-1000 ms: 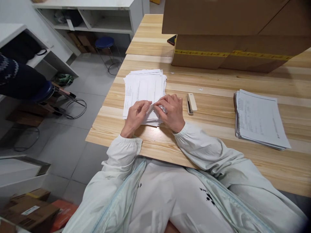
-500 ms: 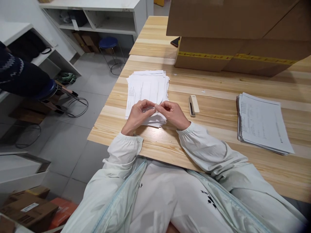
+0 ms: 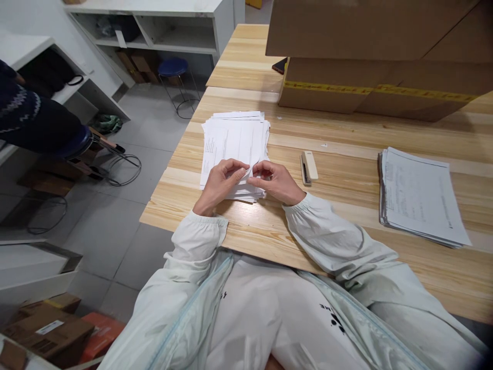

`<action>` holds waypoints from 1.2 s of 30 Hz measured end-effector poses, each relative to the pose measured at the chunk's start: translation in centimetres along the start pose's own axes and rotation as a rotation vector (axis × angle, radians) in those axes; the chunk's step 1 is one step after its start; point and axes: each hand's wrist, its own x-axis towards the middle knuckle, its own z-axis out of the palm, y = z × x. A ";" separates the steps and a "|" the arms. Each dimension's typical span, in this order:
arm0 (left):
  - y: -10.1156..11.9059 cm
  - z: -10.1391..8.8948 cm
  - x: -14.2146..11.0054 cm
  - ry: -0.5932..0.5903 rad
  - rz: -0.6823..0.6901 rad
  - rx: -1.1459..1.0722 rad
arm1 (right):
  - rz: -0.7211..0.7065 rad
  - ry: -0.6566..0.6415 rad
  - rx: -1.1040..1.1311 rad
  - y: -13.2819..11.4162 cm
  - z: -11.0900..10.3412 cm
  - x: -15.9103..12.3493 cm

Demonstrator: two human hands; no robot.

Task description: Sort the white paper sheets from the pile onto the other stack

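A loose stack of white printed sheets (image 3: 234, 139) lies on the wooden table (image 3: 346, 149) in front of me. My left hand (image 3: 219, 184) rests on the stack's near edge, fingers curled and pinching the lifted corner of the top sheet. My right hand (image 3: 276, 182) meets it from the right, thumb and fingers pinched on the same corner. A cream stapler (image 3: 308, 167) lies on the table just right of my right hand, untouched.
A second stack of printed papers (image 3: 419, 198) lies at the right. Large cardboard boxes (image 3: 370, 61) stand at the back of the table. Another person's dark sleeve (image 3: 31, 121) shows at the left, near a blue stool (image 3: 173, 69) and white shelves.
My right hand's fingers have drawn in from lying over the stack into a tight pinch. The corner of the top sheet is lifted a little between both hands.
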 end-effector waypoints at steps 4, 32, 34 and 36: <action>0.2 0.1 0.0 -0.004 -0.014 0.001 | -0.001 0.034 -0.025 -0.1 0.3 0.0; 0.5 0.1 -0.3 0.066 -0.053 -0.142 | -0.128 0.089 -0.172 -0.6 0.8 -0.6; 0.3 0.1 -0.3 0.068 -0.042 -0.135 | -0.131 0.076 -0.116 -0.6 0.9 -0.7; 0.2 0.1 -0.3 0.070 -0.036 -0.122 | -0.131 0.069 -0.082 -0.6 1.1 -0.8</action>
